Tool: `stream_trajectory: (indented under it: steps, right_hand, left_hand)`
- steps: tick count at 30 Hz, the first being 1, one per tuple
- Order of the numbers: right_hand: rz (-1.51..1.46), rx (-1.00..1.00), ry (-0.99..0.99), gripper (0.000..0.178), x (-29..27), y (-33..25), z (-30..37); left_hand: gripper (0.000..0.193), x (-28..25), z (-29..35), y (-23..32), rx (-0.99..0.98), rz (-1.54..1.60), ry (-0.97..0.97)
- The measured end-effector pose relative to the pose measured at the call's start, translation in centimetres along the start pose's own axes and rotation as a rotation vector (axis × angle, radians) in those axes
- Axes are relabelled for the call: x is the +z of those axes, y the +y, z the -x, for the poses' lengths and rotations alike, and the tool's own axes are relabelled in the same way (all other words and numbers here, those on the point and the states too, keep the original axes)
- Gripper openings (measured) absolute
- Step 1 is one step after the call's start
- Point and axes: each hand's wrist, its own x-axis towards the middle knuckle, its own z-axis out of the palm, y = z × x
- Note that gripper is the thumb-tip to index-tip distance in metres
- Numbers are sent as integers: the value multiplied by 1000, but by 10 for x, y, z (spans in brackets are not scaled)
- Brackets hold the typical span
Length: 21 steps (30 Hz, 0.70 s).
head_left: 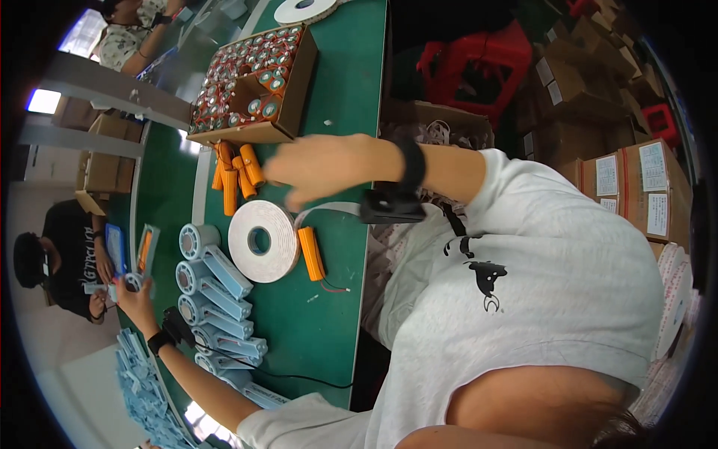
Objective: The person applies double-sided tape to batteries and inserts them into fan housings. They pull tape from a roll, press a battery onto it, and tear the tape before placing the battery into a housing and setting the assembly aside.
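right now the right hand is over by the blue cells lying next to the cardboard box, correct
Not quite. The cells lying next to the cardboard box are orange, not blue. The rest holds: the right hand is close beside them, above the green table. The head view shows it.

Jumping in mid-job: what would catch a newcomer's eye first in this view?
The orange cylindrical cells piled below the cardboard box of cells, with the right hand reaching over them. Then the white tape roll mid-table, an orange cell pack beside it. The left hand holds a small roll at the table's far edge.
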Motion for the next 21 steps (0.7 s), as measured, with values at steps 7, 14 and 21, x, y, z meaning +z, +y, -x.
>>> stream_trajectory:
  steps: [7,14,21]
  right_hand:
    - [-38,-23,74,17,39,22,32]
    - [-154,48,202,11,22,7,16]
    - [-33,-386,-21,20,52,-21,45]
  left_hand:
    - [54,22,-6,5,36,-540,21]
    - [56,-29,112,258,520,146,-497]
    - [50,16,115,246,512,136,-290]
